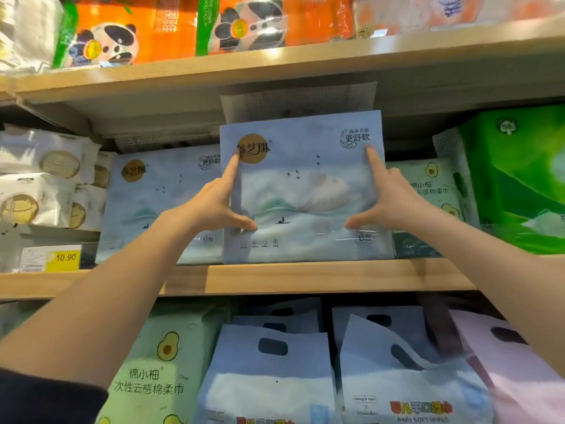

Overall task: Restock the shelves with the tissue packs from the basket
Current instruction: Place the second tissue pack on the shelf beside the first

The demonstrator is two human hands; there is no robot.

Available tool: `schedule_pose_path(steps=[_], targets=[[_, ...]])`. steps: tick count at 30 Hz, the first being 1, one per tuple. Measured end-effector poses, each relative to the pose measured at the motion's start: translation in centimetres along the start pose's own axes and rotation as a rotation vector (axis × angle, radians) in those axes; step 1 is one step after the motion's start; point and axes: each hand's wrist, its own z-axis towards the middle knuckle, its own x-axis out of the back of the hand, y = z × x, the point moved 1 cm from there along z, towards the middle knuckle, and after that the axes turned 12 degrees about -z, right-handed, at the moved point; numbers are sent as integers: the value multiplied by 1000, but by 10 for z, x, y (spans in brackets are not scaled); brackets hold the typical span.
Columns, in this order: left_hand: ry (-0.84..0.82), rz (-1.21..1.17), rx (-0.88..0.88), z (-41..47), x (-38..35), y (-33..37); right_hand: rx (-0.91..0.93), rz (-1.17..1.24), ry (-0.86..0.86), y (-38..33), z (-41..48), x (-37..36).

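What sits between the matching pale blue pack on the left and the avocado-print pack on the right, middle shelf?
In the head view, the blue tissue pack, held upright by the left hand and right hand.

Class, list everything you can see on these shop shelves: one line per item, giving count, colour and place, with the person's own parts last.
held tissue pack: one, pale blue, upright at the front of the middle shelf, between both hands
matching tissue pack: one, pale blue, middle shelf, left of the held one
panda packs: at least two, orange, top shelf
white packs: several, white, middle shelf, far left
price tag: one, yellow and white, middle shelf edge, left
avocado packs: at least two, pale green, middle shelf right and bottom shelf left
green pack: one, bright green, middle shelf, far right
baby wipes bags: at least two, blue, bottom shelf
pink pack: one, pink, bottom right
left hand: fingers on pack's left edge
right hand: fingers on pack's right edge
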Motion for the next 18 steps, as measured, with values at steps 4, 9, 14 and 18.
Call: schedule_pose_path(steps=[4, 9, 14, 18], targets=[[-17, 3, 20, 9, -4, -5, -38, -52, -39, 3, 10, -3], [-7, 0, 59, 14, -13, -13, -71, -162, -111, 6, 20, -13], [1, -5, 98, 20, -16, -15, -67, -188, -124, 9, 25, -16], [13, 19, 115, 21, -18, -12, -67, -212, -121, 9, 26, -19]])
